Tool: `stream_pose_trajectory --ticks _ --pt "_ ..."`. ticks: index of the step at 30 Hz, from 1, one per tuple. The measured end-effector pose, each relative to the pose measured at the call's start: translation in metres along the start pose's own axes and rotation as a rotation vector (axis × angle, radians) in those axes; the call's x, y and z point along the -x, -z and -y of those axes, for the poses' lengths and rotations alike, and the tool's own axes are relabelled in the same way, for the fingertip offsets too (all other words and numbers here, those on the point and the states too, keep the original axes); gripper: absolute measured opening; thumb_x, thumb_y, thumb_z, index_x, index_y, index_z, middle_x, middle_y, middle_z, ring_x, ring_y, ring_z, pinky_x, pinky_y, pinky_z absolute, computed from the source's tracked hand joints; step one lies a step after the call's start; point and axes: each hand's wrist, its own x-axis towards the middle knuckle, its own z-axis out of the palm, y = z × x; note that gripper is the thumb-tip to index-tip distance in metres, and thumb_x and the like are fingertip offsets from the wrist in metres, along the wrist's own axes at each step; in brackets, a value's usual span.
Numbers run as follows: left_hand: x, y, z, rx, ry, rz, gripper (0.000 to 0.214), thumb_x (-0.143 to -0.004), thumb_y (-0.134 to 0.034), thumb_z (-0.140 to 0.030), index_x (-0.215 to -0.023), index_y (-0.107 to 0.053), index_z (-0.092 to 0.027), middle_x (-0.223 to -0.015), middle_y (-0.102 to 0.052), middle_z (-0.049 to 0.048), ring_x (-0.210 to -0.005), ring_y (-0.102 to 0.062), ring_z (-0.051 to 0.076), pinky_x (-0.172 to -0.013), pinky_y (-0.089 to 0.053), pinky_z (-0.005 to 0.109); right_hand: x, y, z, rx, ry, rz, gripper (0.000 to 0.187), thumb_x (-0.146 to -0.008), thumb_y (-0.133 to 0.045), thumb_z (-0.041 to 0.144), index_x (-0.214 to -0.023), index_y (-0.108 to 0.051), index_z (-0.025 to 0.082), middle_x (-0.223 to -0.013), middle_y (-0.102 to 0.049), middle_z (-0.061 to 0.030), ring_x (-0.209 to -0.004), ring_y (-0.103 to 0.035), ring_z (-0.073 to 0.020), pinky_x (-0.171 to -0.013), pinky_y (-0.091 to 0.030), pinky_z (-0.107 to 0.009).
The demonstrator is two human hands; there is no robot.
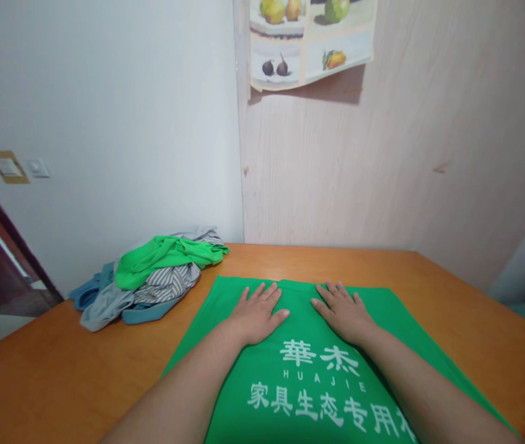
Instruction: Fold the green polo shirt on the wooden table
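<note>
Spread flat on the wooden table is a green cloth, probably a T-shirt (pixel 299 317), printed with white Chinese characters and the word HUAJIE. My left hand (pixel 259 313) lies palm down on its upper left part, fingers spread. On the upper right part my right hand (pixel 343 313) rests palm down too, its fingers stretched out near the far edge. Neither hand grips the fabric. The cloth's near end runs out of the bottom of the view, and my forearms cover parts of it.
A loose pile of clothes (pixel 165 265), bright green, striped grey and blue, lies on the table's (pixel 82 376) far left. Walls stand behind the table. A fruit poster (pixel 309 55) hangs above. A wall switch (pixel 37 168) and a doorway are at left.
</note>
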Motion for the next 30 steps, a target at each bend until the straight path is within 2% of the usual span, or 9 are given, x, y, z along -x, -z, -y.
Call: stream_pose_trajectory --ticks 8,12,21,26,30 --pt "-0.003 -0.005 0.007 -0.045 -0.008 0.000 0.078 -0.092 -0.015 -0.074 -0.155 -0.022 -0.029 -0.162 -0.009 0.0000 -0.149 -0.009 0.031 -0.116 -0.006 0.060 0.002 0.004 -0.007 -0.054 -0.013 0.036 0.079 -0.090 -0.012 0.075 -0.153 -0.027 0.030 -0.163 -0.014 -0.0050 -0.148 -0.009 -0.0288 -0.116 -0.007 -0.058" --pt "-0.005 -0.006 0.010 -0.070 -0.010 0.004 0.078 -0.091 -0.015 -0.075 -0.155 -0.020 -0.030 -0.162 -0.009 -0.0013 -0.149 -0.010 0.030 -0.116 -0.008 0.059 0.001 0.007 -0.024 -0.057 -0.136 0.044 0.082 -0.090 -0.011 0.075 -0.155 -0.020 0.026 -0.163 -0.014 -0.0058 -0.149 -0.008 -0.0253 -0.117 -0.005 -0.056" --pt "-0.006 -0.006 0.015 -0.108 0.002 0.005 0.078 -0.090 -0.014 -0.077 -0.155 -0.019 -0.033 -0.161 -0.010 -0.0029 -0.149 -0.008 0.029 -0.116 -0.009 0.058 -0.010 0.009 -0.062 -0.052 -0.364 0.027 0.085 -0.090 -0.012 0.072 -0.155 -0.021 0.018 -0.162 -0.014 -0.0097 -0.149 -0.007 -0.0274 -0.117 -0.003 -0.055" --pt "-0.002 -0.003 0.019 -0.117 0.039 0.007 0.081 -0.089 -0.014 -0.078 -0.155 -0.018 -0.032 -0.161 -0.008 -0.0021 -0.149 -0.008 0.030 -0.116 -0.008 0.060 -0.011 0.010 -0.076 -0.069 -0.469 -0.029 0.082 -0.091 -0.016 0.068 -0.154 -0.024 0.017 -0.162 -0.016 -0.0108 -0.148 -0.009 -0.0312 -0.114 -0.003 -0.062" --pt "-0.001 -0.003 0.020 -0.121 0.057 0.014 0.083 -0.088 -0.014 -0.079 -0.155 -0.018 -0.031 -0.161 -0.009 -0.0010 -0.149 -0.009 0.030 -0.116 -0.008 0.060 -0.005 0.015 -0.085 -0.103 -0.546 -0.097 0.077 -0.094 -0.016 0.060 -0.152 -0.028 0.011 -0.161 -0.020 -0.0152 -0.147 -0.010 -0.0353 -0.111 -0.005 -0.068"
